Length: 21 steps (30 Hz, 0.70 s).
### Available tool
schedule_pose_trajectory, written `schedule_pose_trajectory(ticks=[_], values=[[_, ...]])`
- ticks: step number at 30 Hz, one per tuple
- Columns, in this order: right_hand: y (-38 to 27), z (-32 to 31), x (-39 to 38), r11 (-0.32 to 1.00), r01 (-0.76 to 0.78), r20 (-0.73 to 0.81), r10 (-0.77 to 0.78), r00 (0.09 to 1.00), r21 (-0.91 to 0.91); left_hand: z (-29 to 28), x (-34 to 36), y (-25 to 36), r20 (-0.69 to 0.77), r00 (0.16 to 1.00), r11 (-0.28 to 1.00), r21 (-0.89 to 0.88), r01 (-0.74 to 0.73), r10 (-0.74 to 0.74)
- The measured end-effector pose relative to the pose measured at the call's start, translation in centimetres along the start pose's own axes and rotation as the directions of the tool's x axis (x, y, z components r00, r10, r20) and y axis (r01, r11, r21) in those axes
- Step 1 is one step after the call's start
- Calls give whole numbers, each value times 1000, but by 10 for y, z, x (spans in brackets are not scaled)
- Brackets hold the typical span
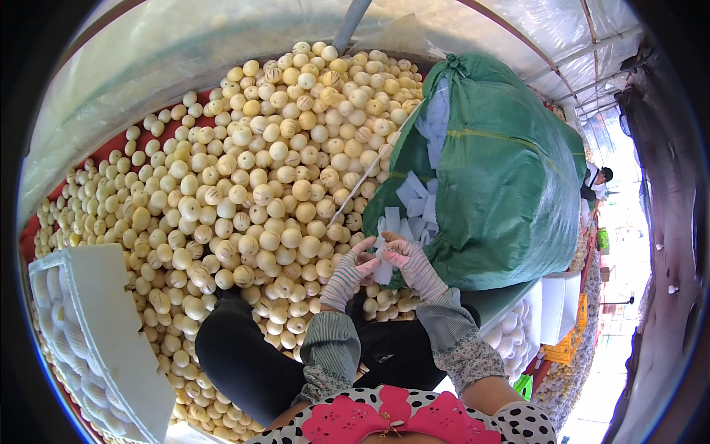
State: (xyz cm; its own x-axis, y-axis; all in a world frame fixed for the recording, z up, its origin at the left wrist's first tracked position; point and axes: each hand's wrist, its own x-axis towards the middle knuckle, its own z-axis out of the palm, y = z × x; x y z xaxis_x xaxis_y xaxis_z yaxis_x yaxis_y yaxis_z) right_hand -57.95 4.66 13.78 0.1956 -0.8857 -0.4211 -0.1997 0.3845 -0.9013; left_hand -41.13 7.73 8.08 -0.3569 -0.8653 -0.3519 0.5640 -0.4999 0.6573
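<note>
Both hands, in striped fingerless gloves, meet low in the middle of the head view, in front of a big green sack [510,170]. My left hand [346,277] and my right hand [414,268] pinch a white foam net sleeve [384,272] between their fingertips. More white foam sleeves [418,200] spill from the sack's open side, just beyond my fingers. A large heap of pale yellow round pepino melons [259,177], some with brown streaks, spreads ahead and to the left. Several lie right below my hands.
At the left stands a white foam box [111,333] holding net-wrapped fruit. Another lot of wrapped fruit [510,333] lies at the right, near a white box [558,307] and an orange crate [568,333]. Plastic sheeting walls the back. A person [595,180] is far right.
</note>
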Motion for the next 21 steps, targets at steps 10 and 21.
schedule_pose_trajectory(ticks=[10,21], values=[[-4,17,17,924,-70,122,25,992,376,-19,5,-13,222,975,878,-468,99,8],[-27,9,260,21,28,23,-212,977,-999,-31,0,-9,58,996,717,-691,87,-65]])
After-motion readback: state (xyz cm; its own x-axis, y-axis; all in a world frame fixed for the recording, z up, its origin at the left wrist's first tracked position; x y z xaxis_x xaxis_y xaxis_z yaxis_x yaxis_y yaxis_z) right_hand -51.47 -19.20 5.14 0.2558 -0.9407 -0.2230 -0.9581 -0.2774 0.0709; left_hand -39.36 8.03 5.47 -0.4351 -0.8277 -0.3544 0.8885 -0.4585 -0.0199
